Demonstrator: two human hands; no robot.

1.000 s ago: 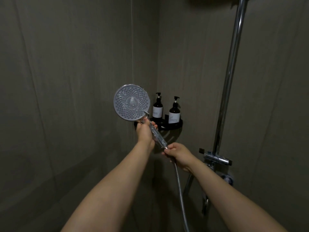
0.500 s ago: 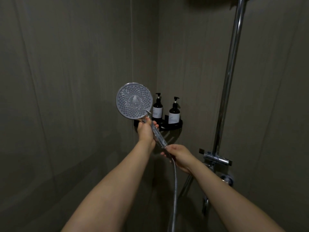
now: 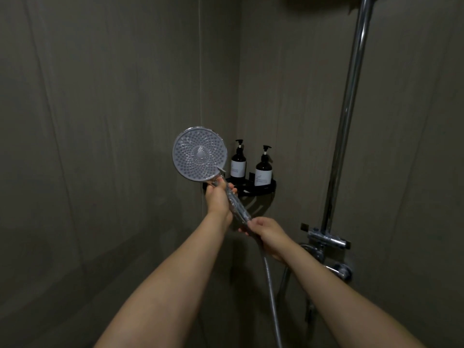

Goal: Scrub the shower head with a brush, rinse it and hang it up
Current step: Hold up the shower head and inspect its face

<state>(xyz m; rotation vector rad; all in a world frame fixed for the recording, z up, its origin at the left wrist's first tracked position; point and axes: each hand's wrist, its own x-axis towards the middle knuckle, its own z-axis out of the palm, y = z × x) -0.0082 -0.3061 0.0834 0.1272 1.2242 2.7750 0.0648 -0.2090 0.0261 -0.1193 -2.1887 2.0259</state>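
The round shower head [image 3: 199, 154] is held up in front of the corner, its grey nozzle face turned toward me. My left hand [image 3: 218, 199] grips the upper part of its clear handle just under the disc. At the handle's lower end my right hand [image 3: 267, 234] holds the joint where the metal hose [image 3: 272, 302] starts. The hose hangs down from there and leaves the frame at the bottom. No brush is in view.
A black corner shelf [image 3: 261, 189] behind the shower head carries two dark pump bottles [image 3: 263, 169]. A chrome riser pipe [image 3: 346, 116] runs up the right wall above the mixer valve [image 3: 326, 239]. Grey tiled walls close in left and right.
The shower head has shifted slightly right and tilted a little. The hose below my right hand has swung from side to side. Both hands keep their hold.
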